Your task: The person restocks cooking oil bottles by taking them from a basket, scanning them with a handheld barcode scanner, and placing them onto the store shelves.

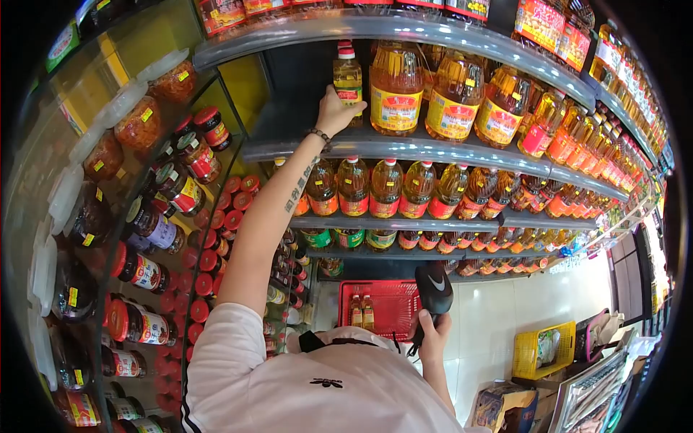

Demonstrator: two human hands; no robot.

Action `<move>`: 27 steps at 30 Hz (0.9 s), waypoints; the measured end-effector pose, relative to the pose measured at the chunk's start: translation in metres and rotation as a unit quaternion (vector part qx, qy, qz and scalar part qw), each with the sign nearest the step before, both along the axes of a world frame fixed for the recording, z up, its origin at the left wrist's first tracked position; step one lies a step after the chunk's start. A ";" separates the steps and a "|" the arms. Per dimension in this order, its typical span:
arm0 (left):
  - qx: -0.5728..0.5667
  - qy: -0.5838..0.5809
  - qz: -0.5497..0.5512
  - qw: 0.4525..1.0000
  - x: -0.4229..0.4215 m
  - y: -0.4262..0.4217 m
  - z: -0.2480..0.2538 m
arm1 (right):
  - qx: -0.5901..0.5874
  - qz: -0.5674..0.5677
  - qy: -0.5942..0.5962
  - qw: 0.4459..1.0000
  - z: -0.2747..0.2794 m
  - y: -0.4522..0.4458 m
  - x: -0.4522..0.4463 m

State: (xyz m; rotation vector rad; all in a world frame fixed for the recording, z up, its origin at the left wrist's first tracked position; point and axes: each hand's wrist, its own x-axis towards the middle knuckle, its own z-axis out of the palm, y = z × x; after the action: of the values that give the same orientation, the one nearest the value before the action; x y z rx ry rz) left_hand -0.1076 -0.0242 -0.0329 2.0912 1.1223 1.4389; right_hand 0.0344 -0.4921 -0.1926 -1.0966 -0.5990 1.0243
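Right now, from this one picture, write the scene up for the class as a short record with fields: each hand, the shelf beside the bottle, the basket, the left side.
Left hand: grasping a small oil bottle, upright at shelf level
Right hand: holding a black handheld device
Same shelf, to the right: large oil bottles with yellow labels
Basket: red basket, at least two small bottles inside
Left side: shelved jars, many red-lidded

a see-through, red-capped bottle (347,75), pale yellow inside and labelled in green and yellow, is upright in the left hand (339,109); a black scanner (434,290) sits in the right hand (432,333).
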 end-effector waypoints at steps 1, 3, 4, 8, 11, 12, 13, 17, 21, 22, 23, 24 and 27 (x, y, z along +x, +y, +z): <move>-0.005 0.003 -0.001 1.000 -0.001 0.000 0.000 | -0.006 -0.002 -0.014 1.000 0.000 -0.001 0.001; -0.022 0.028 0.007 0.999 -0.001 0.002 0.002 | -0.014 -0.006 -0.026 1.000 0.000 0.000 0.004; -0.035 0.027 0.017 0.999 -0.001 0.001 0.001 | -0.011 -0.007 -0.016 1.000 0.001 0.000 0.004; 0.002 0.029 0.035 0.999 -0.004 0.012 -0.004 | -0.023 -0.008 -0.002 1.000 -0.002 -0.003 0.008; -0.002 0.023 0.004 1.000 -0.007 0.022 -0.009 | -0.040 -0.011 0.004 0.999 0.000 -0.003 0.008; 0.002 0.037 0.011 0.999 -0.008 0.022 -0.009 | -0.038 -0.003 0.001 0.999 -0.001 -0.003 0.009; -0.005 0.042 0.009 0.999 -0.009 0.021 -0.010 | -0.037 0.004 -0.002 0.999 -0.002 -0.004 0.010; 0.014 0.090 -0.013 0.996 -0.015 0.051 -0.024 | -0.049 0.009 -0.008 0.999 0.001 0.001 0.010; 0.319 0.065 0.204 0.923 -0.016 -0.016 -0.018 | -0.072 0.023 -0.039 0.996 -0.014 0.006 0.019; 0.308 0.002 0.184 0.934 -0.015 -0.041 -0.019 | -0.088 0.013 -0.054 0.995 -0.016 0.008 0.020; 0.295 -0.063 0.165 0.939 -0.015 -0.065 -0.029 | -0.104 0.003 -0.070 0.992 -0.020 0.012 0.022; 0.278 -0.102 0.122 0.947 -0.016 -0.092 -0.050 | -0.135 0.013 -0.103 0.985 -0.032 0.013 0.028; 0.021 -0.155 0.043 0.987 -0.010 -0.190 -0.130 | -0.234 0.046 -0.219 0.946 -0.093 0.005 0.046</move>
State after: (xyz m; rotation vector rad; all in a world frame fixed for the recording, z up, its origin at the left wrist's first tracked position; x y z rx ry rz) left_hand -0.1173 -0.2139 -0.1630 1.7820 1.0746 1.7674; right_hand 0.0808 -0.4870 -0.2853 -1.7571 -0.7894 1.0357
